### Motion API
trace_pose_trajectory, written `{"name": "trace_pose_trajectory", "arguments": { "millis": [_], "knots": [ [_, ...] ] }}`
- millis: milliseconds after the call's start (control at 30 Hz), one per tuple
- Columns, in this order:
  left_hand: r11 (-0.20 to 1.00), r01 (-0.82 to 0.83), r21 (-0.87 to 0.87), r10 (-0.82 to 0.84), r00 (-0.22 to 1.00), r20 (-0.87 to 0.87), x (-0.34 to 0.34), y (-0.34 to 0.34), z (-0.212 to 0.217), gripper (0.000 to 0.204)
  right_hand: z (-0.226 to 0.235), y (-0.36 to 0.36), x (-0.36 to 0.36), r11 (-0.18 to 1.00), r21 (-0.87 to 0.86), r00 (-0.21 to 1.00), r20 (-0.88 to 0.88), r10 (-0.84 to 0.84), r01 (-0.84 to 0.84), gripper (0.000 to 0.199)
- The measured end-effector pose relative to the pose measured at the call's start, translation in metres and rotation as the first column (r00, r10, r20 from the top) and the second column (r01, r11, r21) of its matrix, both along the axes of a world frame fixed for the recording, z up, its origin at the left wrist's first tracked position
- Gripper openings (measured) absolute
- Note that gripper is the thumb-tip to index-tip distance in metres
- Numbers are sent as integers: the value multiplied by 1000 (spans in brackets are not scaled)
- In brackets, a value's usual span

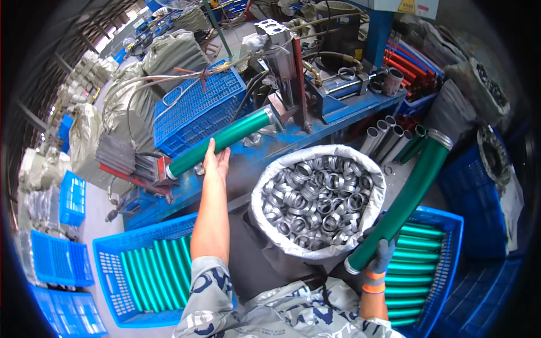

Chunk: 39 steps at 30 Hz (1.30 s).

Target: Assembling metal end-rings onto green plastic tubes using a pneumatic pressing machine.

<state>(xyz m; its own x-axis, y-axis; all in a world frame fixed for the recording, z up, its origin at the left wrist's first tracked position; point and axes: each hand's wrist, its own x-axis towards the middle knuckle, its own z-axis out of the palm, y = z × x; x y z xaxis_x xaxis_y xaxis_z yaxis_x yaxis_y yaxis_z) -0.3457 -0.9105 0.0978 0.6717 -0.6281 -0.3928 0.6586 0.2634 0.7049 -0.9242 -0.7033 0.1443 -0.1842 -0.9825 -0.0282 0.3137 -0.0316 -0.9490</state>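
A green tube (222, 139) lies slantwise between two metal clamping parts on a blue machine. Just below its middle is my bare left hand (216, 160), palm up and fingers stretched out, one finger reaching over the tube's lower edge. My right hand (382, 258), in a grey glove with an orange band at the wrist, grips the near end of a second green tube (414, 194). This one slants up to the right, with a metal ring (439, 138) on its far end. Between my arms stands a white-lined container (260, 211) heaped with metal rings (321, 197).
Blue crates of green tubes stand at left (110, 270) and right (453, 248). The blue machine bench (259, 155) crosses ahead, with a blue crate (197, 107) behind it. Bare metal tubes (389, 135) stand right of the bench. Hoses (141, 84) hang over the left side.
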Motion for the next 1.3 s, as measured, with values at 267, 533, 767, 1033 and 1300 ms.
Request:
{"name": "trace_pose_trajectory", "arguments": {
  "millis": [267, 533, 767, 1033, 1300],
  "knots": [
    [988, 69, 138, -65, 997, -35, 37, -2, -17, 85, 2, 9, 18, 994, -87, 996, 53, 68, -63, 102],
    [993, 40, 115, -70, 962, 263, -46, 89, -24, 63, -13, 34, -11, 997, -67, 995, 94, 30, -24, 77],
    [967, 103, 231, -239, 679, 695, -66, 202, -81, 34, -14, 98, -144, 963, 101, 968, -41, -248, 251, 53],
    [900, 161, 406, -424, 548, 721, 8, 211, -113, 50, -32, 242, -381, 679, 64, 487, -746, -454, 731, 51],
    [830, 240, 504, -556, 291, 778, -66, 186, -130, 44, -212, 469, -348, 222, 303, 370, -836, -406, 927, 61]
  ]
}}
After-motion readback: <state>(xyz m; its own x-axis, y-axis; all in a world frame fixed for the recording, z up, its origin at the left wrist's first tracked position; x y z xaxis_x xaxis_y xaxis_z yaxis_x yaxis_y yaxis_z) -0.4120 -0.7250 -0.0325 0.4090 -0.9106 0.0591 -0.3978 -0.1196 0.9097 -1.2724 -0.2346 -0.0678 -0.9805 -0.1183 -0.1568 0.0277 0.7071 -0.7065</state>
